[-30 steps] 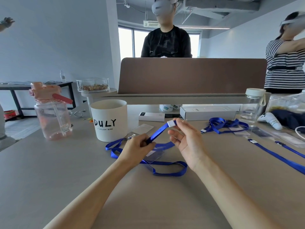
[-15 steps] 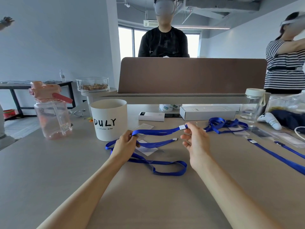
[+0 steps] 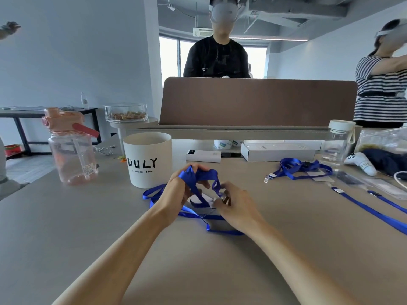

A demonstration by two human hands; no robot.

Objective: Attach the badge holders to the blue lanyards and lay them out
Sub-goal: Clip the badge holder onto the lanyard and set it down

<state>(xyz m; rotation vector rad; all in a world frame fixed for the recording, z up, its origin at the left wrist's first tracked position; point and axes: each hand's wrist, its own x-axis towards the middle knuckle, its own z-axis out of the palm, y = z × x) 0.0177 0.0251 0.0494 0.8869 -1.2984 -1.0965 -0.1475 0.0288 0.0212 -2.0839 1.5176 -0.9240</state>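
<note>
A blue lanyard (image 3: 199, 179) is bunched between my two hands at the table's middle, its loops trailing onto the tabletop. My left hand (image 3: 176, 194) grips the raised strap. My right hand (image 3: 236, 205) pinches the lanyard's clip end against a clear badge holder (image 3: 206, 200) that lies under the strap. A second blue lanyard (image 3: 297, 169) sits coiled at the right. Two more blue lanyards (image 3: 370, 210) stretch out flat at the far right, beside clear badge holders (image 3: 374, 183).
A white "DULY" cup (image 3: 147, 159) stands just behind my left hand. A pink water bottle (image 3: 70, 146) is at the left, a clear bottle (image 3: 338, 142) and white boxes (image 3: 277, 151) at the back right. A brown divider (image 3: 257, 102) closes the far edge; two people stand beyond it.
My hands, which held the strap stretched apart, have come together. The lanyard is now bunched up and its clip end has been brought down to the badge holder.
</note>
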